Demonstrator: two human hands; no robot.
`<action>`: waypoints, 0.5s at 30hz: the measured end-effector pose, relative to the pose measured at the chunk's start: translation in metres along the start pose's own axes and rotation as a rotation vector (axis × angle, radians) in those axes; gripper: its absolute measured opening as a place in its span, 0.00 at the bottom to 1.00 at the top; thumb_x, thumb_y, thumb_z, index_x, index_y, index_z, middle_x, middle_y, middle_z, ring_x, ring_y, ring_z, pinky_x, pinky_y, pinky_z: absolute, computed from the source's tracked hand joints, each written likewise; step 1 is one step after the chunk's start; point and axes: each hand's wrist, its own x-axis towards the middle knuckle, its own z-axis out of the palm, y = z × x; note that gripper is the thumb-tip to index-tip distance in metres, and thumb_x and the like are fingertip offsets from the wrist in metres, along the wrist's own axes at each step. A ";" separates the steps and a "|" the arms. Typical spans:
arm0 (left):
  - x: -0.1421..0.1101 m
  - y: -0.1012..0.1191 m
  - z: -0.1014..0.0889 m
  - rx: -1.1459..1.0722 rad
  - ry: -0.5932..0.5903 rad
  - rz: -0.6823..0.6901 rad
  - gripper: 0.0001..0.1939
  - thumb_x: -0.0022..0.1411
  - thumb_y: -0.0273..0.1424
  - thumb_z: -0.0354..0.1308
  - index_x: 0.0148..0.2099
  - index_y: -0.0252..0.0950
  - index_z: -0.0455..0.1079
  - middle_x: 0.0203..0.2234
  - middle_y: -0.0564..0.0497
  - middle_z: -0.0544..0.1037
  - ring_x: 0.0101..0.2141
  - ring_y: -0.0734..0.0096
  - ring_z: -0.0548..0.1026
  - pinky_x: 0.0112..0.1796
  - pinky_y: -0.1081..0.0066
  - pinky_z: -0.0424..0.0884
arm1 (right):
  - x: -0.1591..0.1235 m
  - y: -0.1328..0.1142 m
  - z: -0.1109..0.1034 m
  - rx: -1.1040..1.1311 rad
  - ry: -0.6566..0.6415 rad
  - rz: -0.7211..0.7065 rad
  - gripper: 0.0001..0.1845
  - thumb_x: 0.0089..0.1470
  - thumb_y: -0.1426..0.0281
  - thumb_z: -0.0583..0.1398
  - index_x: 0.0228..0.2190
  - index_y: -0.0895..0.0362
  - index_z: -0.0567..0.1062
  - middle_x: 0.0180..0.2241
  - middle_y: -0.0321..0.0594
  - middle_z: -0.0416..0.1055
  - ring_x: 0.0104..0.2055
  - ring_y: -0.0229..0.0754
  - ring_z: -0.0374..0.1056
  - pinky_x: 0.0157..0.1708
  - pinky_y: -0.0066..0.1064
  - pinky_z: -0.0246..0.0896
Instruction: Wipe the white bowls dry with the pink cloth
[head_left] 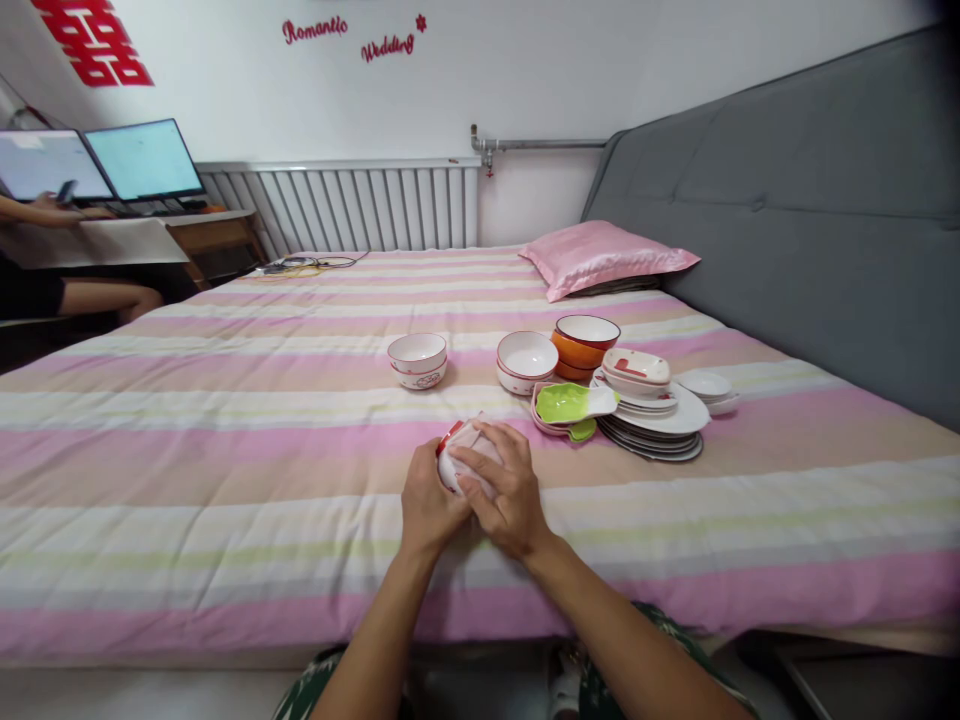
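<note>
Near the bed's front edge, my left hand (433, 500) is closed around the side of a white bowl (448, 468) with red on its edge. My right hand (510, 490) bends its fingers over a pale pinkish cloth (477, 446), pressed against the bowl. Much of the bowl is hidden by the fingers and cloth. Beyond them stand two white bowls (418, 352) with red rims, stacked upright. Another stack of white bowls (527, 355) sits to their right, beside orange bowls (579, 354). Closest to my right hand are green and pink leaf-shaped dishes (564, 403).
Stacked plates (686, 412) with small rectangular dishes (637, 366) on top stand at right, beside small white dishes (705, 383). A pink pillow (607, 255) lies near the grey headboard (795, 200). Cables (307, 264) lie at the far left; a person (45, 210) sits by a desk.
</note>
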 end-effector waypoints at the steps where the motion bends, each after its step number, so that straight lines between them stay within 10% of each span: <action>1: 0.000 -0.001 0.000 -0.013 -0.003 0.002 0.26 0.47 0.34 0.59 0.50 0.33 0.62 0.40 0.44 0.72 0.40 0.57 0.73 0.41 0.58 0.71 | -0.002 -0.003 0.001 -0.011 -0.006 -0.006 0.16 0.55 0.66 0.56 0.45 0.48 0.77 0.58 0.40 0.61 0.60 0.51 0.52 0.59 0.49 0.49; 15: 0.000 0.002 0.000 -0.006 0.002 0.016 0.19 0.53 0.33 0.56 0.48 0.34 0.64 0.38 0.44 0.73 0.39 0.59 0.73 0.40 0.59 0.71 | 0.000 -0.013 0.007 -0.244 -0.018 0.068 0.19 0.55 0.67 0.56 0.48 0.43 0.72 0.57 0.40 0.63 0.60 0.55 0.54 0.58 0.59 0.32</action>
